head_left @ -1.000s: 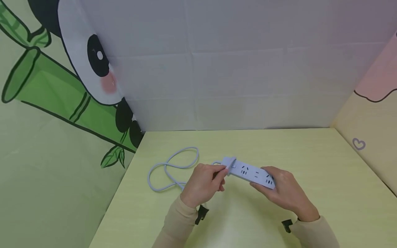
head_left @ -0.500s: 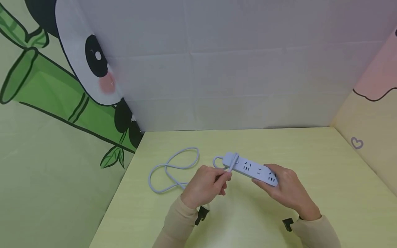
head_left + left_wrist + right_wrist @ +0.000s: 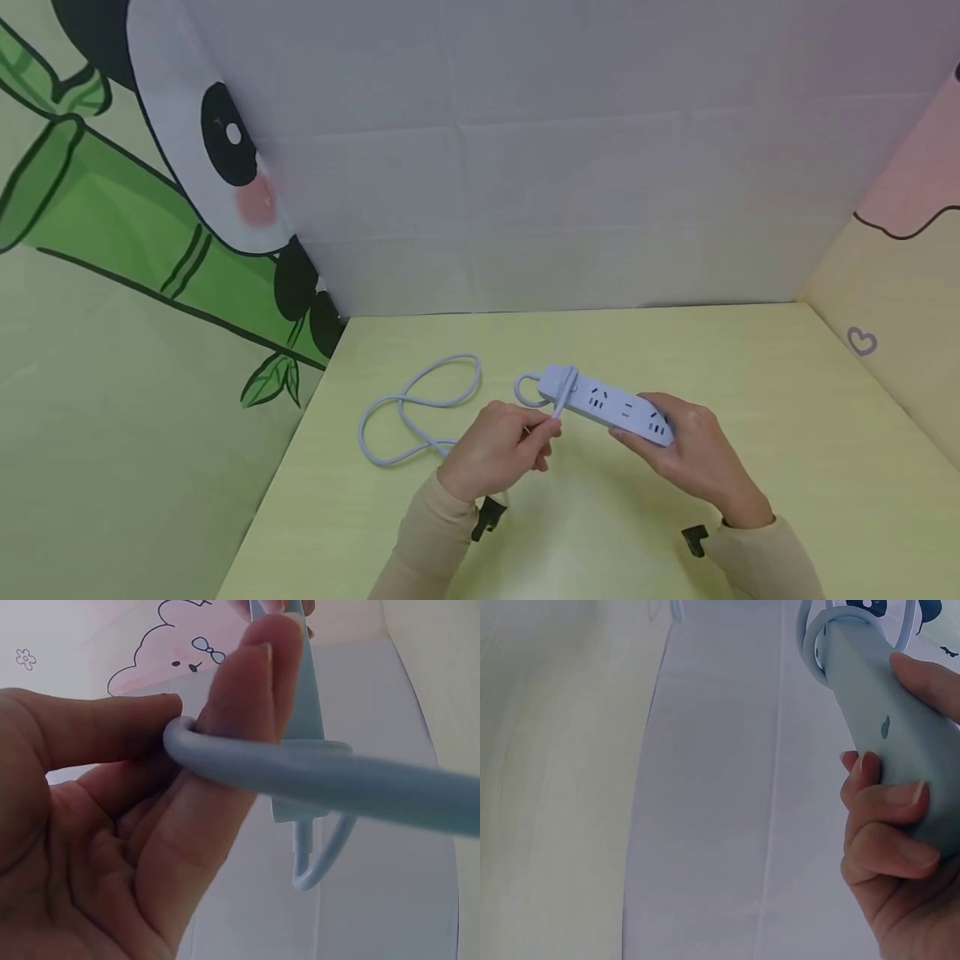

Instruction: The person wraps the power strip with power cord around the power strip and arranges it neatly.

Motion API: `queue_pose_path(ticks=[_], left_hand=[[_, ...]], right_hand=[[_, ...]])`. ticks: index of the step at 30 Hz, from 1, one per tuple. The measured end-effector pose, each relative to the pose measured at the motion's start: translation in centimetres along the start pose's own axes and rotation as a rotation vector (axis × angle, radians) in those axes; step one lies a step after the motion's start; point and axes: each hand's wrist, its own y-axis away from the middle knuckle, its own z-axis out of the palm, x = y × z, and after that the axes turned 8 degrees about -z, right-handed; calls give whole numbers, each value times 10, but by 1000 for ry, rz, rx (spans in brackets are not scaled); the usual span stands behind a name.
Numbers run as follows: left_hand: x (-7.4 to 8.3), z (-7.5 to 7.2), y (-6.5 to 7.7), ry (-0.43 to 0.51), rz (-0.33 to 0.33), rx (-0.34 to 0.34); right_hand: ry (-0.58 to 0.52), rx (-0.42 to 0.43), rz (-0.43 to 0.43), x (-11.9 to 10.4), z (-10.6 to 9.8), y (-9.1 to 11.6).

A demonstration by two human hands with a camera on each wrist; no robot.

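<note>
A white power strip (image 3: 615, 408) is held above the table, tilted down toward the right. My right hand (image 3: 693, 450) grips its right end, with the thumb on the near side; in the right wrist view the fingers (image 3: 889, 851) curl around the strip's body (image 3: 892, 727). The strip's white cord (image 3: 567, 387) wraps over its left end. My left hand (image 3: 498, 446) pinches this cord just left of the strip. In the left wrist view the cord (image 3: 315, 776) passes between the thumb and fingers (image 3: 240, 697). A small cord loop (image 3: 521, 387) shows at the strip's left end.
The remaining cord (image 3: 420, 392) lies in loose loops on the pale yellow table (image 3: 675, 342), left of the hands. A grey-white panel (image 3: 570, 183) stands along the back edge, with a green printed wall (image 3: 112, 375) at left and a cream one (image 3: 892, 283) at right.
The strip has lifted slightly away and rightward with my right hand. My left hand has shifted a little right, still pinching the cord; the loop at the strip's left end shows more fully.
</note>
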Motion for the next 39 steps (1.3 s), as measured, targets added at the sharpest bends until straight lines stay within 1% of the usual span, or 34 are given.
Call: queue_pose_path(ticks=[7,13,20,25,29,34,39], left_hand=[[0,1,0,54,-32,-26],[1,-1,0,92,-37,-46],[0,-4,2,84,-22,-59],[-1,-4,2,121,-28,-80],[-2,-4,1,101,-28,-100],[-4,-4,-1,53,-17,-153],[-5,-2,-4,64,-23,-183]], right_hand=[[-11,10,13,0,-1,0],[-19,29,11,-3,-2,-1],[-30,70,0,-7,-5,-2],[-31,85,1,-8,-6,-2],[-34,106,-13,-6,-6,-2],[-44,158,-18,-2,-7,-1],[-54,170,-8,-3,-9,-2]])
